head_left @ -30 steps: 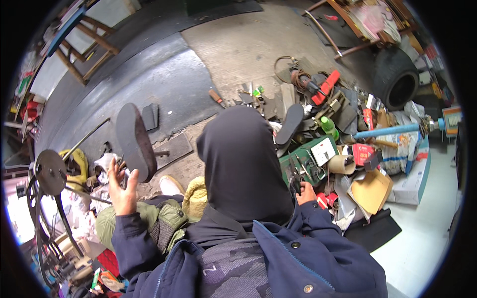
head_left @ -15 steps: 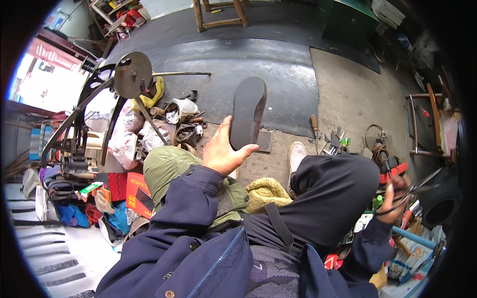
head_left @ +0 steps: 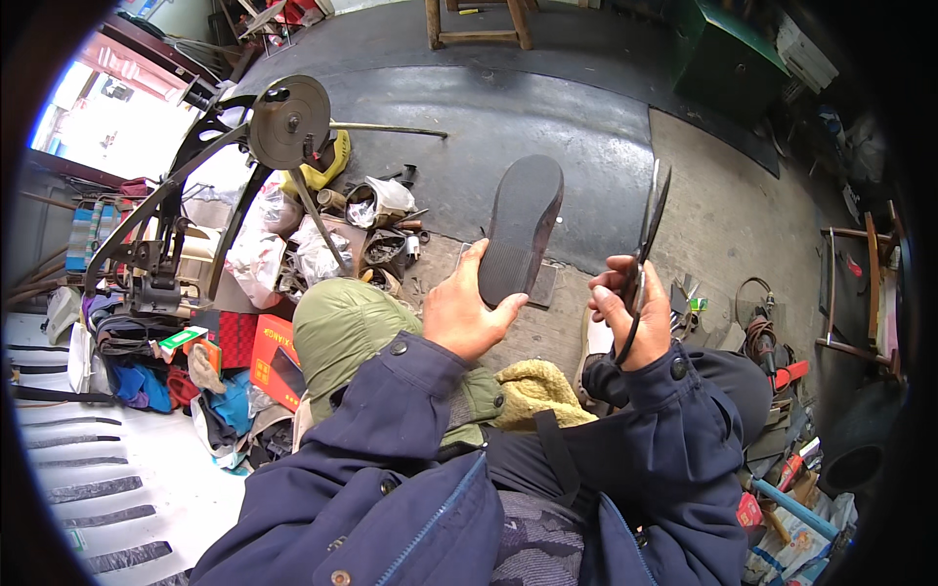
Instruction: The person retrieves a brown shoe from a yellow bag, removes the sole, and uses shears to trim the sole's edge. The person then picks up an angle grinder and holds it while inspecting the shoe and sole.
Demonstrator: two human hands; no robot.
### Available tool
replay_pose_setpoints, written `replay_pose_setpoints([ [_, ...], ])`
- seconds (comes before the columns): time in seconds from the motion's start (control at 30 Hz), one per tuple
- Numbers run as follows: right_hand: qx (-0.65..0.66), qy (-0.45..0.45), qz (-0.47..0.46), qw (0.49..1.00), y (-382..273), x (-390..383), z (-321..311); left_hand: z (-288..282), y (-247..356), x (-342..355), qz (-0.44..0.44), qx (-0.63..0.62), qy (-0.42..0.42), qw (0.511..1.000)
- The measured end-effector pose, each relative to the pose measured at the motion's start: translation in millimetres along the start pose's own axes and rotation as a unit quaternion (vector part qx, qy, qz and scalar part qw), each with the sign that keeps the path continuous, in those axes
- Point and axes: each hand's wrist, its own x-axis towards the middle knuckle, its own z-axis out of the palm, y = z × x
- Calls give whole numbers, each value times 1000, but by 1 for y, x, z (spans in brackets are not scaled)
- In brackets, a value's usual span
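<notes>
My left hand (head_left: pixel 462 314) grips a dark rubber shoe sole (head_left: pixel 523 210) by its near end, its ridged heel part between thumb and fingers. My right hand (head_left: pixel 630 317) holds long dark-bladed scissors (head_left: pixel 653 215) upright, just right of the sole and apart from it. A green padded cloth (head_left: pixel 342 342) covers something below my left hand, beside a yellow fuzzy cloth (head_left: pixel 537 391) on my lap. My dark-clad knee lies under my right forearm.
A black iron machine (head_left: pixel 288 122) with a disc stands at the left. Bags, boxes and scraps (head_left: pixel 274 244) pile around it. Right are a power tool (head_left: pixel 757 337), a tyre (head_left: pixel 845 459) and a wooden chair (head_left: pixel 870 293). A wooden stool (head_left: pixel 479 34) and green cabinet (head_left: pixel 723 63) stand beyond.
The view has swung round. My left hand has risen and closed on the sole. My right hand has brought the scissors up from the right to beside the sole.
</notes>
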Motion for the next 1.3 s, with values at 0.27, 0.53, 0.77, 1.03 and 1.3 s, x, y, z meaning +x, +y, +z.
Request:
replay_pose_setpoints([
  [0.27, 100, -59, 43, 992, -2, 0, 4, -15, 13, -2, 252, 15, 147, 956],
  [0.53, 192, -33, 29, 980, -8, -31, 1, 5, 38, -26, 254, -185, -71, 947],
  [0.77, 204, 11, 23, 979, 3, -39, -9, 40, 45, -30, -94, -574, -238, 778],
  [1.03, 124, 6, 161, 979, 4, -71, -31, 40, 41, -17, -201, -626, -218, 722],
  [1.3, 34, -121, 196, 972, 27, -113, -21, 32, 37, -15, -196, -602, -247, 733],
])
